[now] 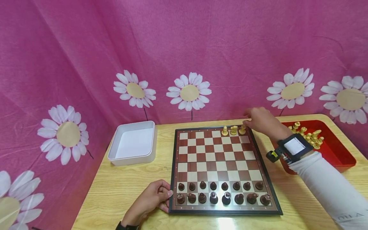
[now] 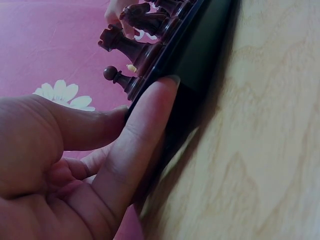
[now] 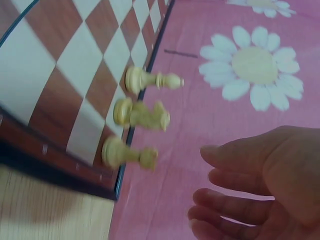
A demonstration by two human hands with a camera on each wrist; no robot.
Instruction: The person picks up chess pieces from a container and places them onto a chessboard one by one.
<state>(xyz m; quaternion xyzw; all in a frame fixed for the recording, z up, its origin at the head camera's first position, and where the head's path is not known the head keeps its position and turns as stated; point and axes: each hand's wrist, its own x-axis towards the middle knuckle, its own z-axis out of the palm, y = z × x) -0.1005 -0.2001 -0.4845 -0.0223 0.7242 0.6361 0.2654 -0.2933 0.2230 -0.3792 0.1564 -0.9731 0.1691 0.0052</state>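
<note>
A brown-and-cream chessboard lies on the table. My left hand pinches its near left edge, the thumb on the rim and a finger against the dark side in the left wrist view. At the far right corner my right hand hovers with relaxed fingers, holding nothing. Just beside it on the board's back row stand a light rook, a light knight and a light bishop, all upright. Dark pawns and a row of larger dark pieces, including a rook, fill the two near rows.
To the right, a red tray holds several light chess pieces, partly behind my right forearm. A white box stands left of the board. The pink flowered cloth hangs right behind the wooden table.
</note>
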